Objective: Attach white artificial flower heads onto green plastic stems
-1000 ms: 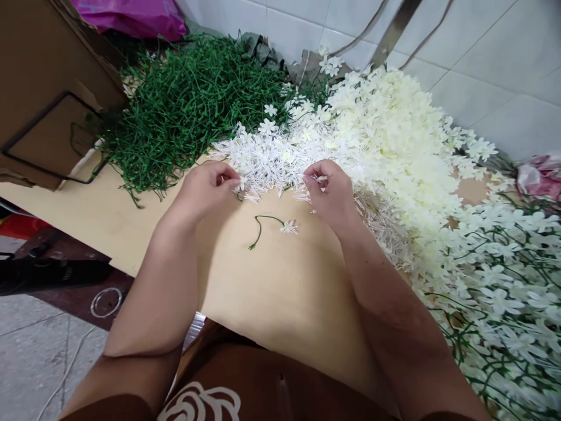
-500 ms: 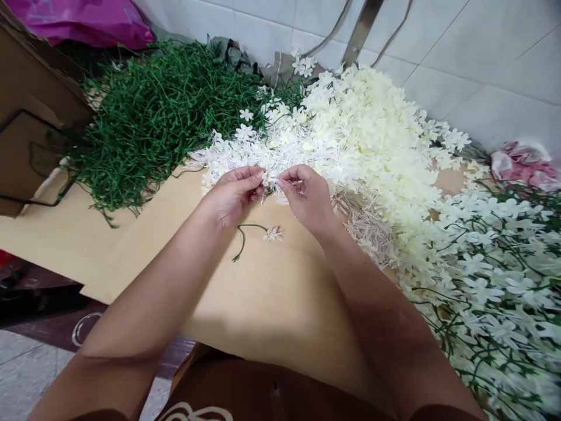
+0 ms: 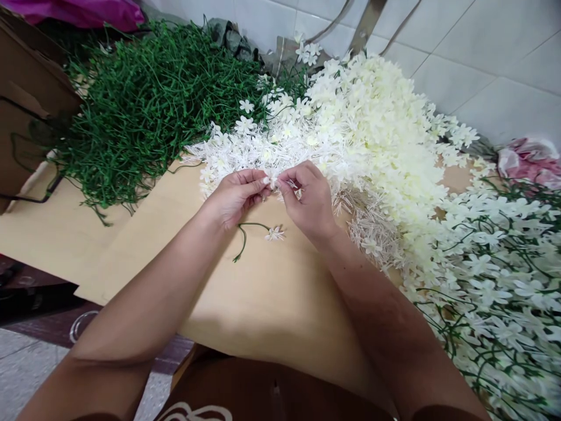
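With the clock centred on the meeting fingertips, a cardboard box [image 3: 33, 111] stands between nine and ten o'clock, then a heap of green stems [image 3: 162, 111] at ten. The left hand [image 3: 236, 199] has a narrow grip, thumb against finger, on a small white flower piece [image 3: 270, 181] at the clock's centre. Near it at six, one stemmed flower [image 3: 275, 234] lies on the tan surface [image 3: 280, 292]. The right hand [image 3: 309, 199] pinches the same piece from the other side; its exact hold is too small to tell. At two rises a pile of pale blossoms [image 3: 381, 123]; at four spread flowers on stems [image 3: 495, 292]. The step in hand looks like fitting tiny flower parts together; the next move seems to call for a light, steady pinch and good alignment.
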Motion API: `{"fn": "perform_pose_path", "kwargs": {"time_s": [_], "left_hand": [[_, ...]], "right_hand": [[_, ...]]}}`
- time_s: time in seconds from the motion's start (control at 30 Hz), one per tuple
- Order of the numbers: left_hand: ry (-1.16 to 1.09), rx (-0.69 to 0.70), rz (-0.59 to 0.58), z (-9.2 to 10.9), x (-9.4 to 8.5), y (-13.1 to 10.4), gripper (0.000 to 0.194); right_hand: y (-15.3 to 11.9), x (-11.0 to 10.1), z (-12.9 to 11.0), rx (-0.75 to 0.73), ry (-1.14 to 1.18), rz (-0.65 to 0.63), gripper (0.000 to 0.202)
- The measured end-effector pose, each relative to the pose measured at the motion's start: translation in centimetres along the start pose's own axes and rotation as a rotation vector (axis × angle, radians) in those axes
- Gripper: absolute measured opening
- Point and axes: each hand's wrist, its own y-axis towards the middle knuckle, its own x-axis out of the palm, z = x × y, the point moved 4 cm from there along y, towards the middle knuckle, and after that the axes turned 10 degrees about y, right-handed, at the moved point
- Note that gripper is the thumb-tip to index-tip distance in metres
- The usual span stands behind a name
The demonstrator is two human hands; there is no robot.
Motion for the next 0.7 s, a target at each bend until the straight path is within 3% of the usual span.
{"fn": "perform_pose_path", "kwargs": {"time_s": [0.17,0.43,0.7], "left_hand": [[0.074,0.020,0.016,0.32,0.12,-0.21,0.026],[0.154,0.060,0.034,0.68,-0.47,-0.12,0.017],[0.199,0.074,0.028,0.87,0.01,-0.31,0.015]], "right_hand": [[0.01,0.22,-0.19,-0.063,-0.061,-0.060,0.014],[0.32,0.02,-0.63,-0.040,-0.091,-0.149,0.014],[0.01,0.42,-0.96,-0.081,-0.228,-0.147,0.014]]}}
